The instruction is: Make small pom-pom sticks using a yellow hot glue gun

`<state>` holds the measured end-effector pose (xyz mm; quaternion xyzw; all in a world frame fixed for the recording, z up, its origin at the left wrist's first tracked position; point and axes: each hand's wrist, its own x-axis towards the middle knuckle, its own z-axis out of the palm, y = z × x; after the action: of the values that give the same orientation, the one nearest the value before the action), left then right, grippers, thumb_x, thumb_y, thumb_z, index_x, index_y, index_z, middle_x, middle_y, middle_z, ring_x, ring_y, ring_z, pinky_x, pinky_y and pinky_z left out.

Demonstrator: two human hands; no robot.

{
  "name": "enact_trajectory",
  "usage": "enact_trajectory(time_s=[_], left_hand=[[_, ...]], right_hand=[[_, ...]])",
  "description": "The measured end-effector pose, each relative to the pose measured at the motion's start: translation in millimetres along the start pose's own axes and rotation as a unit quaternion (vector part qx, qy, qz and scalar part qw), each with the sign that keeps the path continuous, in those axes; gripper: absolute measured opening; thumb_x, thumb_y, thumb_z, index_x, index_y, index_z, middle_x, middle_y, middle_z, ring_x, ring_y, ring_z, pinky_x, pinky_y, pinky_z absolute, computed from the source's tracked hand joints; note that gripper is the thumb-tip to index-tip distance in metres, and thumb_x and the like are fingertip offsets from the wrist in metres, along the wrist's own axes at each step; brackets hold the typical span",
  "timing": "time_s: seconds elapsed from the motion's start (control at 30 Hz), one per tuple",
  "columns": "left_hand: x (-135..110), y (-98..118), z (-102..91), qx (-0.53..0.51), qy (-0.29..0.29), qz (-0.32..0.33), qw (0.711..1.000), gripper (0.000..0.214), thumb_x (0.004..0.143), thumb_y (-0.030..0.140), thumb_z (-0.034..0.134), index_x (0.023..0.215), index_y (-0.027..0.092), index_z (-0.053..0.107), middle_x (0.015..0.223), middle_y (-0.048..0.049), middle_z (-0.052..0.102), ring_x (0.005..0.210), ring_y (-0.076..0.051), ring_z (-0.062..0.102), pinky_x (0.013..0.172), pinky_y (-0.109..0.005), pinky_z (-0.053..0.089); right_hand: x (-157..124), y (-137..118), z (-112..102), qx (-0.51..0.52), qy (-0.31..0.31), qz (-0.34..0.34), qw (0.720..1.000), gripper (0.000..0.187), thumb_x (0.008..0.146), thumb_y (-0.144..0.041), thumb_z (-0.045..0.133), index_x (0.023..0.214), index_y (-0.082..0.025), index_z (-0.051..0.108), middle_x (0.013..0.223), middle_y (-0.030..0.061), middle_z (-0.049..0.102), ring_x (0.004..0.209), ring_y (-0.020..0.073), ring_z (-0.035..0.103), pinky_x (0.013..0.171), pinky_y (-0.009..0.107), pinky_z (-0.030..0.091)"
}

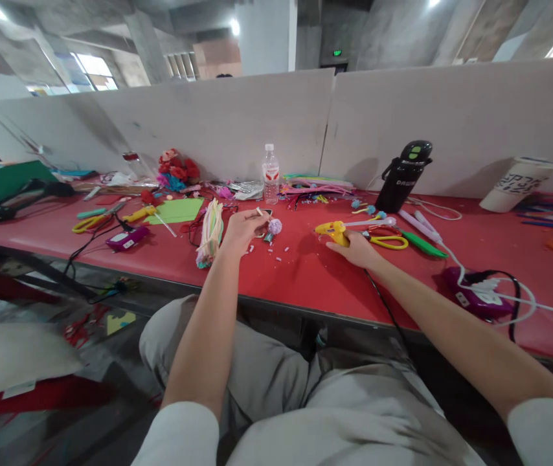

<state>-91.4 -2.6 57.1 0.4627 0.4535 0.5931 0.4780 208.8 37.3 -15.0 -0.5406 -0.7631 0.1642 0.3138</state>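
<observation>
My right hand (pixel 354 248) is wrapped round a yellow hot glue gun (pixel 331 229), whose nozzle points left above the red table. A black cord trails from beneath that hand towards the table's front edge. My left hand (pixel 243 228) is closed in a pinch, with a small pale piece (pixel 259 211) showing at the fingertips. Right beside those fingers is a fluffy lilac ball (pixel 275 226); whether the hand touches it I cannot tell. Several short lilac bits (pixel 279 259) lie scattered nearby. Left of my left hand lies a bundle of pastel pipe cleaners (pixel 211 233).
Yellow-handled scissors (pixel 389 242), a green tool (pixel 423 244) and a purple power strip (pixel 475 294) lie to the right. A black bottle (pixel 403 178), a clear water bottle (pixel 270 176) and a white tumbler (pixel 517 184) stand near the partition (pixel 403 110). Another glue gun (pixel 139 214) lies left.
</observation>
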Motion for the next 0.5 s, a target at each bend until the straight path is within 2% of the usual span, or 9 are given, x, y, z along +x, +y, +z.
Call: enact_trajectory(time_s=[0.1,0.23,0.3,0.33,0.4,0.47,0.5], left_hand=[[-3,7,-1.3,0.006,0.004,0.009,1.0,0.031,0.06,0.032,0.083,0.08,0.012,0.07,0.084,-0.0069,0.069,0.079,-0.015,0.065,0.076,-0.029,0.052],[-5,9,-2.9,0.012,0.004,0.006,1.0,0.029,0.061,0.032,0.083,0.079,0.013,0.07,0.081,-0.0063,0.069,0.076,-0.014,0.065,0.078,-0.03,0.052],[-4,7,-3.8,0.014,0.003,0.005,1.0,0.03,0.062,0.033,0.084,0.079,0.013,0.07,0.083,-0.007,0.07,0.077,-0.015,0.065,0.078,-0.029,0.052],[-4,5,-4.3,0.014,0.003,0.004,1.0,0.03,0.062,0.033,0.084,0.079,0.012,0.07,0.084,-0.0074,0.07,0.078,-0.016,0.065,0.077,-0.029,0.052],[-2,1,-5.4,0.015,0.004,0.004,1.0,0.032,0.062,0.034,0.083,0.081,0.012,0.071,0.084,-0.008,0.07,0.078,-0.016,0.065,0.075,-0.028,0.052],[0,-2,-6.6,0.015,0.006,0.007,1.0,0.033,0.061,0.035,0.083,0.082,0.012,0.072,0.082,-0.008,0.07,0.079,-0.016,0.065,0.074,-0.027,0.052],[0,-3,-7.2,0.015,0.008,0.009,1.0,0.033,0.061,0.035,0.083,0.082,0.012,0.072,0.082,-0.0078,0.07,0.079,-0.017,0.065,0.074,-0.027,0.052]], right_hand=[[4,5,-2,-0.051,-0.007,0.014,0.999,0.045,0.071,-0.063,0.065,0.066,-0.021,0.052,0.057,0.001,0.051,0.052,0.0142,0.042,0.051,0.029,0.029],[-9,1,-21,-0.109,-0.006,0.034,0.993,0.051,0.064,-0.07,0.069,0.062,-0.022,0.052,0.056,0.0036,0.054,0.051,0.0166,0.047,0.05,0.029,0.028],[-22,-7,-32,-0.118,-0.026,0.044,0.992,0.052,0.065,-0.07,0.069,0.058,-0.022,0.051,0.051,0.0029,0.051,0.048,0.0165,0.045,0.049,0.03,0.028],[-28,-14,-36,-0.107,-0.057,0.034,0.992,0.051,0.069,-0.069,0.067,0.056,-0.022,0.052,0.049,0.0024,0.051,0.047,0.0162,0.045,0.049,0.03,0.028],[-37,-34,-35,-0.047,-0.124,-0.037,0.99,0.044,0.078,-0.061,0.062,0.061,-0.021,0.057,0.055,0.0026,0.056,0.051,0.016,0.048,0.052,0.03,0.032],[-36,-59,-21,0.028,-0.181,-0.126,0.975,0.031,0.086,-0.05,0.059,0.077,-0.021,0.066,0.072,0.0039,0.066,0.062,0.0164,0.056,0.059,0.029,0.039],[-31,-72,-10,0.052,-0.183,-0.156,0.969,0.024,0.087,-0.043,0.058,0.084,-0.021,0.068,0.08,0.0046,0.069,0.069,0.0168,0.059,0.064,0.029,0.041]])
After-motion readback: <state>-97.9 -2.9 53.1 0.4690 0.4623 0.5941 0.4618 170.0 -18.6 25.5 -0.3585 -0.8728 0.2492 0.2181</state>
